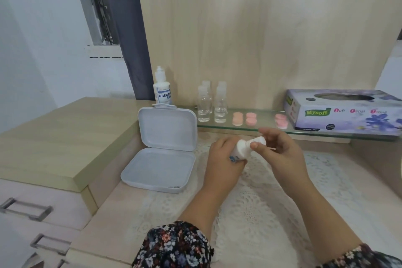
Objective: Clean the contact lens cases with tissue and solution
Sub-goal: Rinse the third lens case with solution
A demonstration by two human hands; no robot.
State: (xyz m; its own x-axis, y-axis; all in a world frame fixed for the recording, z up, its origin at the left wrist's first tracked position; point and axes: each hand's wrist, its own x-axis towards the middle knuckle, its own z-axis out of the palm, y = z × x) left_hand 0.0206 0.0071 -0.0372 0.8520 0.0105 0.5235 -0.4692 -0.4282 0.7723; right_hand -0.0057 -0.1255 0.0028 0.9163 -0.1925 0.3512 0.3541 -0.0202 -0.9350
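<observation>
Looking down through the head camera, I see my left hand (224, 154) curled round the body of a small white solution bottle (240, 148), which lies tilted on its side above the lace mat (250, 206), while my right hand (280, 150) pinches the bottle's white cap (260, 141) between thumb and fingers; I cannot tell whether the cap is seated or loose. Both hands hang over the surface (104, 213) without resting on it, and floral sleeves (174, 246) cover both wrists. To the left of my hands an open white plastic box (161, 159) sits on the surface, its lid standing upright against the raised wooden ledge (54, 137). Behind my hands runs a glass shelf (269, 129). On it, from the left, stand four small clear bottles (212, 102) close together with a little liquid in them, then a peach contact lens case (237, 119), a pink contact lens case (251, 118) just beside it, and a third pink contact lens case (281, 121) set apart nearer the tissue box (339, 113). The tissue box lies at the right end of the shelf, oval opening facing up. A larger labelled solution bottle (162, 89) stands upright behind the box lid, against the wooden back panel (250, 39).
</observation>
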